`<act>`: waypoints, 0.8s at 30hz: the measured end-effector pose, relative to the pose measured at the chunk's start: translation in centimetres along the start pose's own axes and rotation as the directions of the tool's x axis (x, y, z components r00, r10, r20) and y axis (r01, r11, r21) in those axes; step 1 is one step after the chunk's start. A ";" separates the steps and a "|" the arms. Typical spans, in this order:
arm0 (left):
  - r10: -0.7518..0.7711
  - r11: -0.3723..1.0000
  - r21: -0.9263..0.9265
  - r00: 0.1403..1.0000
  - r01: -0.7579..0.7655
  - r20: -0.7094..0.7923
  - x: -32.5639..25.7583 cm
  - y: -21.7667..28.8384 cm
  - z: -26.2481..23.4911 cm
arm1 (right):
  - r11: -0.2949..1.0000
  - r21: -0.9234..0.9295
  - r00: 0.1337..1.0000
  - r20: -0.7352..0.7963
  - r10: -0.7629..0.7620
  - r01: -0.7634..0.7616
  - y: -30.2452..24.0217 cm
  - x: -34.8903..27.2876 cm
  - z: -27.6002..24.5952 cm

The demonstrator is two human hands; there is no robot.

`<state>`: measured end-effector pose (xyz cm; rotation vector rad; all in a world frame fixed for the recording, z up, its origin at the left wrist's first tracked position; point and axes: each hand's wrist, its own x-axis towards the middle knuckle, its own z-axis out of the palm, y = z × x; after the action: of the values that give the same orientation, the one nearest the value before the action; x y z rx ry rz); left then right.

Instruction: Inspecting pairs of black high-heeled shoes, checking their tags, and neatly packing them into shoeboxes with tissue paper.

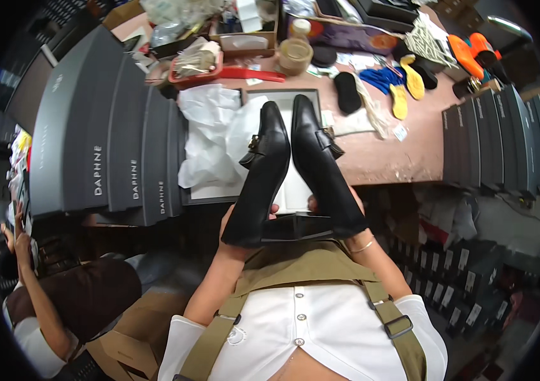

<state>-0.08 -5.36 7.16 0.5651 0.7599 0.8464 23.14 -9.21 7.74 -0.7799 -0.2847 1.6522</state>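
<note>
A cluttered pinkish-brown worktable (384, 159) runs across a crowded shoe workshop, seen from above the person's chest. Nearest, the left hand (235, 232) is closed around the heel end of one glossy black leather block-heeled shoe with a metal buckle (260, 174), and the right hand (346, 213), a thin bracelet at its wrist, grips the heel end of the second matching black shoe (321, 162); the two shoes are held side by side, toes pointing away, over an open shoebox lined with white tissue paper (216, 136). Stacks of dark grey shoebox lids (102, 127) stand to the left, more grey boxes (505, 140) to the right. Beyond lie two yellow insoles (406, 89) and a roll of brown tape (294, 56)
</note>
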 end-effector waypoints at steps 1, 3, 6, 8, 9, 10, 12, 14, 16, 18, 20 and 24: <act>-0.009 1.000 0.013 1.000 0.009 0.007 -0.2 -0.5 0.0 | 0.998 0.062 1.000 0.002 0.021 -0.021 0.7 -0.2 -0.2; -0.072 0.982 -0.174 0.997 0.076 0.031 -0.5 -1.3 -0.4 | 0.975 0.215 0.998 -0.007 0.064 -0.061 1.4 0.0 -1.5; -0.121 0.832 -0.527 0.984 0.174 0.133 -0.3 -1.5 -0.6 | 0.938 0.333 0.995 0.011 0.103 -0.101 1.8 0.1 -2.0; -0.139 0.782 -0.599 0.985 0.171 0.100 -0.2 -1.1 0.0 | 0.941 0.316 0.992 0.063 0.105 -0.120 2.0 0.4 -2.6; -0.157 0.790 -0.597 0.987 0.141 0.026 -0.2 -0.4 1.0 | 0.943 0.305 0.990 0.095 0.109 -0.133 2.1 0.7 -2.9; -0.172 0.797 -0.594 0.984 0.109 -0.050 -0.2 0.0 1.7 | 0.947 0.293 0.990 0.088 0.113 -0.134 2.3 1.0 -3.4; -0.152 0.802 -0.582 0.988 0.133 0.017 -0.2 -0.2 1.1 | 0.951 0.272 0.988 0.081 0.128 -0.145 2.8 1.5 -3.8; -0.145 0.791 -0.593 0.988 0.147 0.053 -0.3 -0.3 0.5 | 0.951 0.293 0.994 0.073 0.084 -0.102 2.4 1.4 -2.9; -0.153 0.755 -0.635 0.986 0.164 0.073 -0.4 -0.3 0.4 | 0.943 0.326 0.997 0.013 0.072 -0.072 1.7 1.1 -1.2; -0.127 0.794 -0.589 0.988 0.152 0.084 -0.7 0.5 1.2 | 0.935 0.348 0.997 -0.008 0.078 -0.070 2.0 1.3 -1.1; -0.112 0.809 -0.571 0.990 0.138 0.080 -0.8 0.8 1.4 | 0.913 0.385 0.990 0.090 0.109 -0.136 2.0 1.2 -1.6; -0.034 0.968 -0.249 0.999 0.038 0.019 -1.0 0.6 0.4 | 0.961 0.251 0.992 -0.021 0.123 -0.114 0.9 0.7 0.9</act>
<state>-0.46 -5.89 8.13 0.3321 0.6370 0.8876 21.86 -8.56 7.60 -0.6449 -0.0021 1.7443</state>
